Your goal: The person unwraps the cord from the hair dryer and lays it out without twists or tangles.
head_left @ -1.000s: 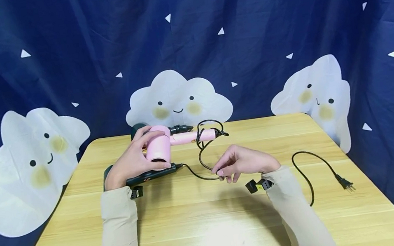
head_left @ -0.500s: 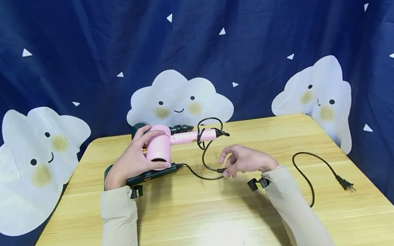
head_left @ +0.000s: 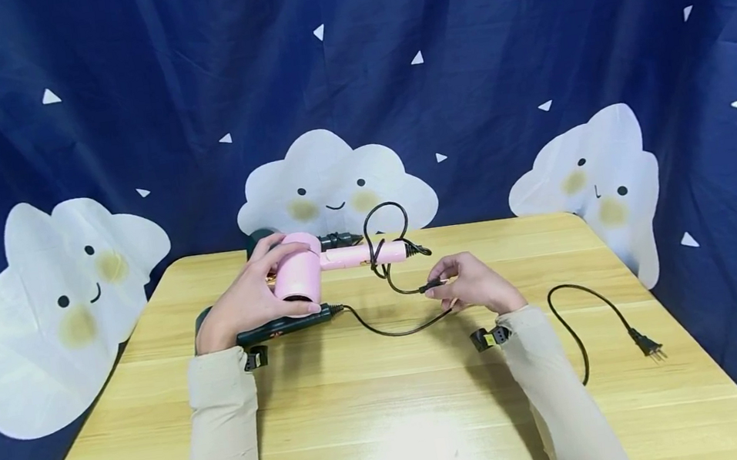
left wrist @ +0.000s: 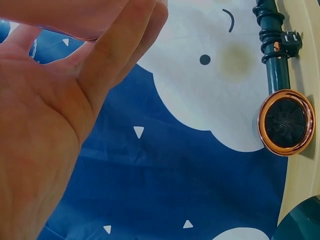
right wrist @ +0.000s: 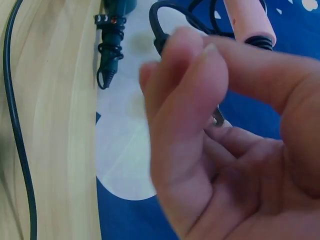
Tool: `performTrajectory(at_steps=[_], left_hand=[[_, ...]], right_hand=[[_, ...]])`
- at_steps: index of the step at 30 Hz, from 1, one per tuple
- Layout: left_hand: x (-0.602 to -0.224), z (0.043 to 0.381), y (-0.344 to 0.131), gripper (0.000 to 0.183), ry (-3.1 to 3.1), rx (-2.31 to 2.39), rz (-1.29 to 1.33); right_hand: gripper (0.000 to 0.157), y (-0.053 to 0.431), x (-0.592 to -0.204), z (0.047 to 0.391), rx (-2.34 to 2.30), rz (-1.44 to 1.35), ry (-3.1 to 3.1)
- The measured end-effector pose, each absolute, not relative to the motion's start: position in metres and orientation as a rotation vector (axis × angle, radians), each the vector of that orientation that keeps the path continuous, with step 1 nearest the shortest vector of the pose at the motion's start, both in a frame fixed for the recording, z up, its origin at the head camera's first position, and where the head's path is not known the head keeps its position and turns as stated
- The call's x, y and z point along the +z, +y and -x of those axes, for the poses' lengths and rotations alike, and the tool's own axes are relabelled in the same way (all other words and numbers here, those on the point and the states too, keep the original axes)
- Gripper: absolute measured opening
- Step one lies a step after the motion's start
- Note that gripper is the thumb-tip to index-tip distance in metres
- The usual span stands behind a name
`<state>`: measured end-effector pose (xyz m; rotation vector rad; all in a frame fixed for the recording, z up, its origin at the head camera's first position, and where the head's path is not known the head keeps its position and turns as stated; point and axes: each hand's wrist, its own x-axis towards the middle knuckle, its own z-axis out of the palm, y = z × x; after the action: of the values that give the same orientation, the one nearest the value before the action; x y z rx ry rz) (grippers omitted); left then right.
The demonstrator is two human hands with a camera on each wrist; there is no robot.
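Observation:
My left hand [head_left: 244, 297] grips the barrel of a pink hair dryer [head_left: 298, 276], its handle pointing right above the table. A black cord [head_left: 367, 218] loops round that handle. At the cord's end, my right hand [head_left: 477, 284] pinches the plug [head_left: 430, 285] between thumb and fingers. In the right wrist view the fingertips mostly cover the plug, and the pink handle [right wrist: 250, 22] shows beyond them. Below the pink dryer lies a dark green hair dryer [head_left: 283, 327], partly hidden by the left hand and forearm.
Behind, another dark green hair dryer [left wrist: 277, 75] lies with its cord wound round the handle. The front green dryer's cord [head_left: 389, 333] runs right, beneath my right hand and sleeve, to a plug [head_left: 645, 341] on the wooden table [head_left: 363, 402]. A blue cloud-patterned curtain [head_left: 347, 69] hangs behind.
My right hand has moved right and slightly away from me, drawing the pink dryer's plug along; its cord loop has risen. The left hand holds the dryer in the same place.

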<state>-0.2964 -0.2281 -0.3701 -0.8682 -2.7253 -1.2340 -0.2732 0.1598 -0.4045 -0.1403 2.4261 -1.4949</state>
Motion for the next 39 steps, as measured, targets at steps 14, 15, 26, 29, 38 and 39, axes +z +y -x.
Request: performTrajectory(at_steps=[14, 15, 26, 29, 38, 39], left_hand=[[-0.371, 0.296, -0.225, 0.090, -2.714, -1.240, 0.885], [-0.371, 0.297, -0.225, 0.090, -2.710, -1.239, 0.889], [-0.371, 0.297, -0.223, 0.089, -2.711, -1.249, 0.909], [-0.371, 0.297, -0.222, 0.088, -2.723, -1.228, 0.907], [-0.374, 0.298, -0.218, 0.088, -2.733, -1.245, 0.916], [-0.375, 0.298, -0.218, 0.087, -2.732, -1.249, 0.915]], right_hand=[[0.030, 0.165, -0.412, 0.281, -1.955, 0.064, 2.350], [0.030, 0.165, -0.413, 0.282, -1.996, 0.051, 2.325], [0.027, 0.164, -0.411, 0.288, -2.250, -0.093, 2.132], [0.026, 0.164, -0.410, 0.290, -2.306, -0.133, 2.118], [0.010, 0.160, -0.402, 0.285, -2.673, -0.138, 1.920], [0.012, 0.160, -0.401, 0.285, -2.712, -0.124, 1.890]])
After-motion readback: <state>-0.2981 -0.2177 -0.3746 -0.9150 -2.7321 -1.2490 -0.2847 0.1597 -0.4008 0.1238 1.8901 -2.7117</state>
